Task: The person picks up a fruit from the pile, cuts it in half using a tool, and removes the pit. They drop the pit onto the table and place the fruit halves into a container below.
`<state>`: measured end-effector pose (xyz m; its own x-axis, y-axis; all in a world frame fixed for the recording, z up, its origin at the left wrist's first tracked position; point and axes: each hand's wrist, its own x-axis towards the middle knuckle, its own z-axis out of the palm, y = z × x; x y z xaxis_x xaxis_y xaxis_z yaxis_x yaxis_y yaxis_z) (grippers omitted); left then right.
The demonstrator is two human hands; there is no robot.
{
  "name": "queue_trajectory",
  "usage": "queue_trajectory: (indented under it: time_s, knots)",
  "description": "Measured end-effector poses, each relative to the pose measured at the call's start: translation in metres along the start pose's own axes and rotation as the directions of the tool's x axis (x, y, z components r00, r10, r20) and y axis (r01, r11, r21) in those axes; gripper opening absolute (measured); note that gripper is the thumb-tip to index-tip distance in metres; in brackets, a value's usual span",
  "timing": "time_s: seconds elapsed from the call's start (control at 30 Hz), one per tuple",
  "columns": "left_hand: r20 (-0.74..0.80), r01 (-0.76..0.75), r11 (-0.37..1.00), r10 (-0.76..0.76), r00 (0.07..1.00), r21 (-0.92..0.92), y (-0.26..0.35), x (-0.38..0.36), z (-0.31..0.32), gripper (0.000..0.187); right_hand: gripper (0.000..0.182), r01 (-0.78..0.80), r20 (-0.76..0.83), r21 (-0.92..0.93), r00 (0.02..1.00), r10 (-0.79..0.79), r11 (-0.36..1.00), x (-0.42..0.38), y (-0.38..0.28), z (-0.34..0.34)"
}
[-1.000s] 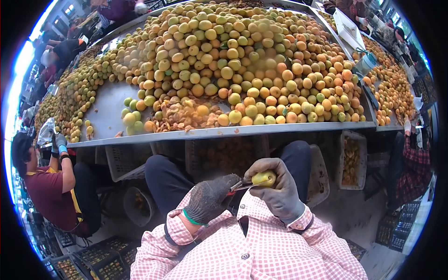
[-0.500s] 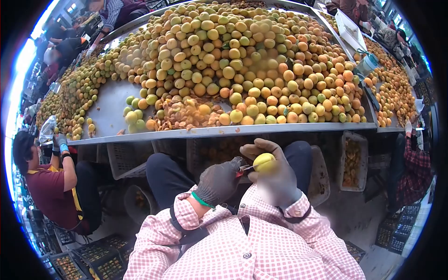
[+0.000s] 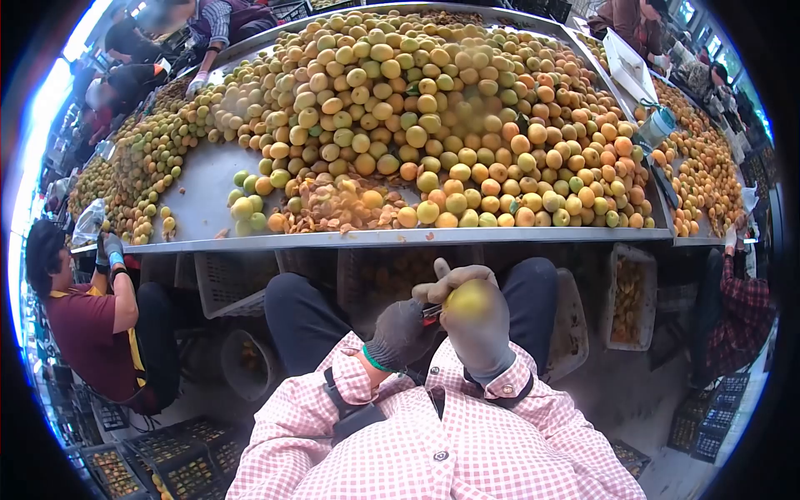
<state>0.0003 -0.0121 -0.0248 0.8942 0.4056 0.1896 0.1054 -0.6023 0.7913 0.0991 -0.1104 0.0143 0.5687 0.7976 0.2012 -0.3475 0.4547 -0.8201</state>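
My left hand (image 3: 400,336), in a dark grey glove with a green cuff edge, is closed around a small tool with a red part (image 3: 431,314). My right hand (image 3: 479,321), in a lighter grey glove, grips a yellow-green fruit (image 3: 471,301), its fingers bent over the far side. Tool and fruit are close together above my lap; whether they touch is hard to tell, as blur covers part of the right hand. Beyond the hands, a metal table (image 3: 333,240) bears a large heap of yellow and orange fruits (image 3: 375,92) and a pile of orange scraps (image 3: 337,204).
White crates (image 3: 225,283) stand under the table, with another crate (image 3: 631,296) at the right. A white bucket (image 3: 248,367) is left of my knees. A person in a maroon shirt (image 3: 96,342) sits at the left; others work around. Black crates (image 3: 187,454) hold fruit.
My right hand has turned, its fingers now folded farther over the fruit. My left hand has shifted slightly. At the far left, another person's gloved hand has reached farther onto the fruit.
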Motion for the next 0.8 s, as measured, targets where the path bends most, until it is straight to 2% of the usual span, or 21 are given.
queue_trajectory:
  time_s: [0.03, 0.1, 0.13, 0.17, 0.23, 0.27, 0.33, 0.37, 0.4, 0.43, 0.47, 0.5, 0.57, 0.6, 0.7, 0.77, 0.8]
  knots:
    - [-0.04, -0.022, 0.999, 0.021, 0.999, -0.03, -0.006, 0.0, 0.005, 0.03, 0.041, 0.004, 0.002, -0.001, 1.0, -0.004, 1.0, 0.001, 0.0, 0.001]
    - [-0.016, 0.024, 0.999, -0.024, 1.0, 0.041, -0.023, -0.001, 0.009, 0.028, 0.039, 0.017, -0.267, 0.353, 0.96, 0.084, 0.935, 0.005, -0.002, 0.001]
    - [0.004, 0.071, 0.991, -0.072, 0.997, 0.111, -0.028, -0.002, 0.01, 0.026, 0.04, 0.054, -0.312, 0.327, 0.949, 0.054, 0.943, 0.008, -0.004, -0.007]
    - [0.008, 0.056, 0.993, -0.057, 0.998, 0.107, -0.029, -0.007, 0.012, 0.026, 0.041, 0.094, -0.356, 0.297, 0.934, 0.019, 0.95, 0.011, -0.008, -0.02]
    - [-0.03, 0.293, 0.955, -0.294, 0.955, -0.045, -0.025, -0.017, 0.01, 0.023, 0.04, -0.006, -0.254, 0.32, 0.963, 0.092, 0.948, 0.013, -0.035, -0.022]
    - [0.034, 0.295, 0.953, -0.294, 0.955, -0.063, -0.028, -0.02, 0.008, 0.022, 0.04, -0.004, -0.265, 0.318, 0.96, 0.093, 0.948, 0.01, -0.043, -0.026]
    - [0.082, 0.264, 0.958, -0.256, 0.963, -0.109, -0.009, -0.012, -0.008, 0.023, 0.044, -0.358, -0.078, 0.196, 0.922, 0.378, 0.913, 0.007, -0.053, -0.034]
    - [0.119, 0.23, 0.961, -0.213, 0.97, -0.154, 0.002, -0.005, -0.016, 0.024, 0.044, -0.358, -0.078, 0.195, 0.923, 0.378, 0.913, 0.006, -0.049, -0.04]
    - [0.121, 0.23, 0.961, -0.212, 0.97, -0.155, 0.009, -0.001, -0.02, 0.024, 0.047, -0.201, -0.058, -0.362, 0.98, 0.193, 0.91, 0.006, -0.042, -0.045]
    - [0.159, 0.275, 0.944, -0.248, 0.956, -0.18, 0.014, 0.004, -0.023, 0.026, 0.051, 0.025, 0.061, -0.798, 0.997, 0.04, 0.602, 0.005, -0.039, -0.046]
    - [0.195, 0.32, 0.925, -0.282, 0.939, -0.202, 0.019, 0.007, -0.026, 0.028, 0.054, -0.333, -0.2, -0.513, 0.943, 0.267, 0.791, 0.0, -0.038, -0.042]
    - [0.196, 0.321, 0.926, -0.283, 0.939, -0.201, 0.022, 0.008, -0.027, 0.028, 0.054, -0.333, -0.201, -0.511, 0.942, 0.267, 0.792, 0.0, -0.037, -0.037]
    - [0.161, 0.221, 0.951, -0.189, 0.969, -0.214, 0.029, 0.01, -0.029, 0.033, 0.049, -0.394, -0.143, -0.076, 0.914, 0.381, 0.916, 0.0, -0.035, -0.031]
    - [0.165, 0.222, 0.951, -0.189, 0.968, -0.214, 0.033, 0.009, -0.029, 0.033, 0.05, -0.425, -0.087, 0.02, 0.901, 0.425, 0.905, 0.001, -0.039, -0.023]
    - [0.216, 0.242, 0.963, -0.212, 0.953, -0.122, 0.037, 0.005, -0.032, 0.034, 0.049, -0.481, -0.085, 0.135, 0.865, 0.494, 0.866, 0.001, -0.049, -0.016]
    - [0.165, 0.144, 0.989, -0.135, 0.977, -0.043, 0.035, 0.001, -0.035, 0.033, 0.048, -0.447, -0.119, 0.083, 0.883, 0.454, 0.891, -0.004, -0.036, -0.022]
    - [0.165, 0.145, 0.988, -0.136, 0.977, -0.044, 0.035, 0.0, -0.035, 0.033, 0.049, -0.355, -0.102, -0.032, 0.931, 0.35, 0.934, -0.006, -0.03, -0.025]
